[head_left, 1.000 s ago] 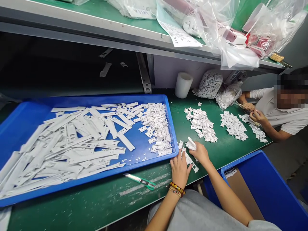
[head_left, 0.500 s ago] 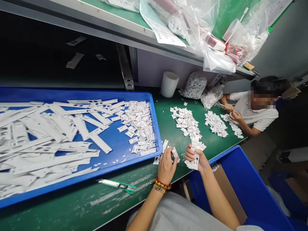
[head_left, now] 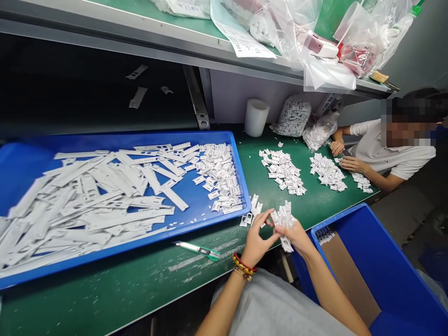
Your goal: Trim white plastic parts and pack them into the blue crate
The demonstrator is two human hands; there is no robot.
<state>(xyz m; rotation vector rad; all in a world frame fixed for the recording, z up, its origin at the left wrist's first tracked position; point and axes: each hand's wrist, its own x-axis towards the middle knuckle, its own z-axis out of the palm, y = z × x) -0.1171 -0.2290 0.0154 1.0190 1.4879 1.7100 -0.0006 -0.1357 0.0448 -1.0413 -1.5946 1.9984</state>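
Observation:
My right hand (head_left: pixel 297 235) is closed around a bundle of small white plastic pieces (head_left: pixel 285 215) with slots in them, held above the table's front edge. Fingertips and thumb of my left hand (head_left: pixel 259 235) curl against the left side of that bundle, gripping at its edge; the exact piece between them is partly hidden. Just behind my left hand, a few loose white pieces (head_left: pixel 256 204) lie on the table beside the blue tray (head_left: pixel 248 205). The tray holds long white strips (head_left: pixel 115 200) and a heap of short white pieces (head_left: pixel 224 179).
A green-handled utility knife (head_left: pixel 199 250) lies on the green table (head_left: pixel 147 284). Piles of white pieces (head_left: pixel 283 171) stretch toward a co-worker (head_left: pixel 395 149) at the right. A blue bin (head_left: pixel 395 266) stands below the table edge. Overhead runs a shelf (head_left: pixel 147 35) with plastic bags.
My left hand has moved from beside the loose pieces to the bundle in my right hand. The view has shifted, so the tray and table appear further right.

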